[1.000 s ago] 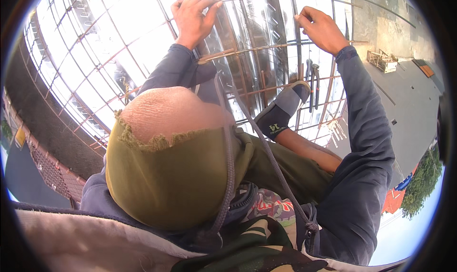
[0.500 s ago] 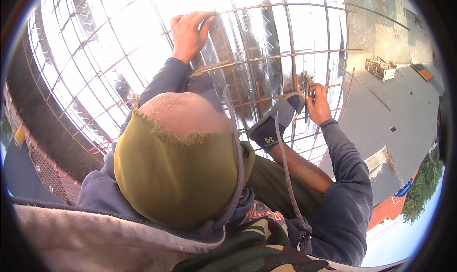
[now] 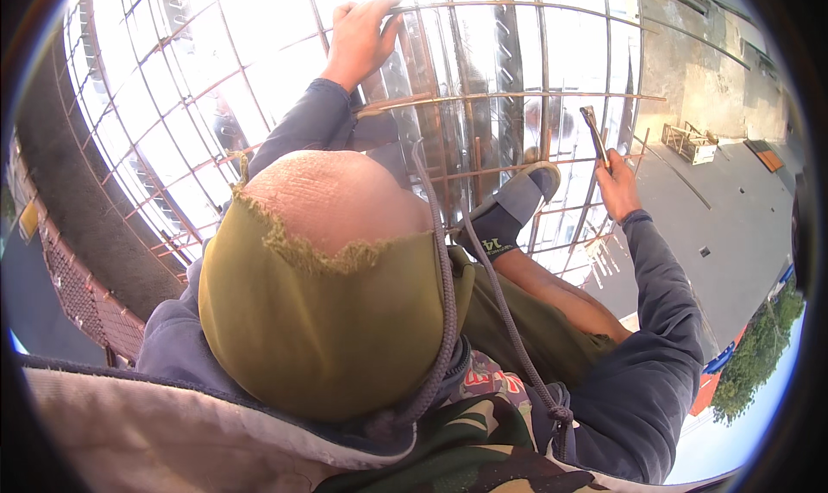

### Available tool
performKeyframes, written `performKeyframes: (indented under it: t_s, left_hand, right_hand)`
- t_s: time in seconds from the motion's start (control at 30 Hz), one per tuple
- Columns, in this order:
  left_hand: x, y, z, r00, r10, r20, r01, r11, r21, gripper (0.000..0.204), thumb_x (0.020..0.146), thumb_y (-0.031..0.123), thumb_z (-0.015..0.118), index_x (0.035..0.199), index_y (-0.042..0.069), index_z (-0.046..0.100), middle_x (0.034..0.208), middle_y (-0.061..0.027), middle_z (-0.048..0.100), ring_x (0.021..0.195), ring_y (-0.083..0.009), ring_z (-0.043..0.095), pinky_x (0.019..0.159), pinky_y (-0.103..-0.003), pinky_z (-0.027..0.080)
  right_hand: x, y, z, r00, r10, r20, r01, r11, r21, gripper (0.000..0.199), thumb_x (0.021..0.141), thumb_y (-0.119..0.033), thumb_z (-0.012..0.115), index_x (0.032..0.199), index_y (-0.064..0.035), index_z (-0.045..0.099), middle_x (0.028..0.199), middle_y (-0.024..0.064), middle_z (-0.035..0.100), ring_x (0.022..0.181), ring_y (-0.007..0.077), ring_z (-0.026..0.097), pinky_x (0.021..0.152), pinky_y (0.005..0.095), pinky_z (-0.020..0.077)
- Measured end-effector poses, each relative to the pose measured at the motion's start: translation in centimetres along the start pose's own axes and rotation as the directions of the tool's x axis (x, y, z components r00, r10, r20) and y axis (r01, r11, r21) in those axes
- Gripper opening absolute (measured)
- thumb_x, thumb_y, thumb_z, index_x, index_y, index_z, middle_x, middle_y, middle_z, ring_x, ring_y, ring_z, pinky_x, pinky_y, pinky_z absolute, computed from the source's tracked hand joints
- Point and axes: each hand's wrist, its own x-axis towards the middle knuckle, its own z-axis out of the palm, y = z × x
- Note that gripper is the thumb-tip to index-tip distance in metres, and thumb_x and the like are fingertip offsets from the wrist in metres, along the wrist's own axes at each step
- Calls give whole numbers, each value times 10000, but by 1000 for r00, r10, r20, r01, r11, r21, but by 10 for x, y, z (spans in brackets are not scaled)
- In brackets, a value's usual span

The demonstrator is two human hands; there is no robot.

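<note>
At the upper middle, my left hand has its fingers bent over a thin steel rebar of the mesh, the thumb just below the bar; bright glare partly hides the fingertips. My right hand, further right, is closed around a narrow metal tool that looks like a pair of pincers. Its head points up and left, above the mesh's right edge, apart from the bars as far as I can tell. Between the hands, my shoed foot rests over the bars.
Shiny ribbed metal decking lies under the crossing bars. Rebar ends stick out at right, over a grey floor with a small metal frame by a concrete wall. A dark ledge curves along the left. My bare knee is close.
My right hand has moved right, lifting the pincers away from the bar crossing beside my foot, and the tool has tilted up-left. My left hand stays at its bar; the view has shifted slightly.
</note>
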Motion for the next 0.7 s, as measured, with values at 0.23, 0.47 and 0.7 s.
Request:
performKeyframes:
  t_s: [0.23,0.47,0.7]
  left_hand:
    - [3,-3,-5,999,35,-23,-35,999,1,190,919,195,809,1097,133,794,980,-23,703,1003,-248,643,925,-410,462]
    - [4,2,-1,996,12,-88,-17,998,-63,111,899,207,827,1005,172,820,863,4,654,885,-225,615,870,-392,468]
    - [4,8,-9,995,13,-102,-19,998,-59,92,913,147,765,1000,124,782,897,-63,636,899,-303,663,791,-430,544]
  right_hand:
    - [62,-140,-54,942,-334,34,327,889,-321,431,1087,-359,648,907,32,637,802,143,534,711,278,524,700,449,452]
    - [121,-247,-4,729,-665,159,476,326,-817,186,1039,-146,620,1123,-61,763,1038,141,673,1002,320,686,865,484,577]
    - [104,-295,39,695,-677,243,317,-15,-948,185,974,-168,670,1065,-72,798,1154,87,649,1120,282,625,923,547,537]
